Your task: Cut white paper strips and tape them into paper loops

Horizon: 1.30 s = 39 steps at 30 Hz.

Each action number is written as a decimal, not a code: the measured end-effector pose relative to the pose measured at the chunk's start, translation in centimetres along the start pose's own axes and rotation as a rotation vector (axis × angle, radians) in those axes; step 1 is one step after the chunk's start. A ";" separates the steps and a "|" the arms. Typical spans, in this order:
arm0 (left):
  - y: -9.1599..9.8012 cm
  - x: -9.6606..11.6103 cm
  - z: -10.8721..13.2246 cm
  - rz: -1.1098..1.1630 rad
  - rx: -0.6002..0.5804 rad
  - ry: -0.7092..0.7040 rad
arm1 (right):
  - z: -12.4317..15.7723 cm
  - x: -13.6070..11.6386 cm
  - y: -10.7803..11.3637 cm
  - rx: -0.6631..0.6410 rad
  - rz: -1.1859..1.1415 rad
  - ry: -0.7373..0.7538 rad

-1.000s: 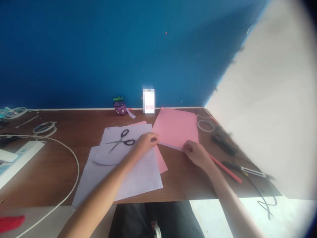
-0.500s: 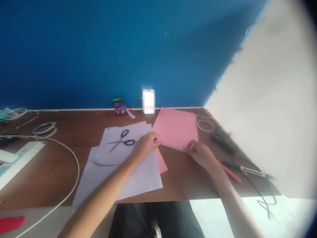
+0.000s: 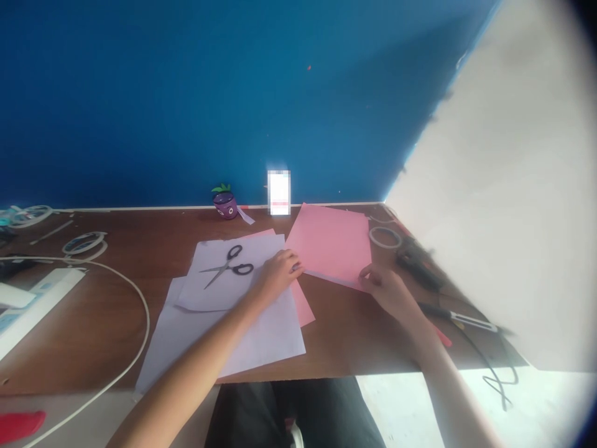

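A folded pink sheet (image 3: 331, 242) lies on the brown desk (image 3: 140, 249), a white edge showing along its near side. My left hand (image 3: 278, 274) pinches the sheet's near left corner, fingers curled. My right hand (image 3: 389, 287) rests with bent fingers on the near right corner of the same sheet. To the left, black-handled scissors (image 3: 229, 266) lie on pale lilac paper (image 3: 224, 274), which lies on a larger lilac sheet (image 3: 261, 336) with a second pink sheet (image 3: 303, 306) between them.
A white tape ring (image 3: 385, 237), black tools (image 3: 422, 267), a pen (image 3: 459, 318) and a black cord (image 3: 494, 373) lie at the right by the white wall. A purple figurine (image 3: 225, 203) and a white card (image 3: 278, 193) stand at the back. White cable (image 3: 140, 298) and tape rolls (image 3: 84, 242) lie left.
My right hand has slid rightward along the near edge of the pink sheet to its right corner. My left hand has stayed at the left corner.
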<state>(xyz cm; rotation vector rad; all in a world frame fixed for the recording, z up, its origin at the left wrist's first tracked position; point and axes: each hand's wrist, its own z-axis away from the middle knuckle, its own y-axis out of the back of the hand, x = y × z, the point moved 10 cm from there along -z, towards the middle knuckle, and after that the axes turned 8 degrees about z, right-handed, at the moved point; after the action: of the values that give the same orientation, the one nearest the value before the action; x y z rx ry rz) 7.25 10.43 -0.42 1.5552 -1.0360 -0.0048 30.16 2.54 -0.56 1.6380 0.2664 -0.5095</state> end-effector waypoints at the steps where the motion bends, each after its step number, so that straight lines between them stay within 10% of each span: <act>1: -0.1 0.3 0.1 -0.016 -0.006 -0.025 | 0.0 -0.4 0.1 0.018 -0.006 0.006; 9: -2.4 2.9 1.1 -0.004 -0.221 -0.288 | -0.5 -7.2 -2.8 -0.109 0.285 0.329; 18: -3.0 0.2 1.1 -0.032 -0.263 -0.123 | -3.7 -8.4 -5.2 -0.454 0.284 0.425; 26: -3.1 -0.2 1.3 -0.048 -0.231 -0.069 | -4.6 -10.1 -5.8 -0.081 0.346 0.359; 39: -1.9 -3.9 0.6 -0.248 -0.140 0.075 | -5.2 -7.1 -5.1 -0.284 0.345 0.396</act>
<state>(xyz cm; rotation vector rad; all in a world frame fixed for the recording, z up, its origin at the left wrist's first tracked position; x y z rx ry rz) 5.73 12.12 -4.16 1.5343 -0.7626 -0.1856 22.53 9.21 -1.35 1.4544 0.3234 0.1153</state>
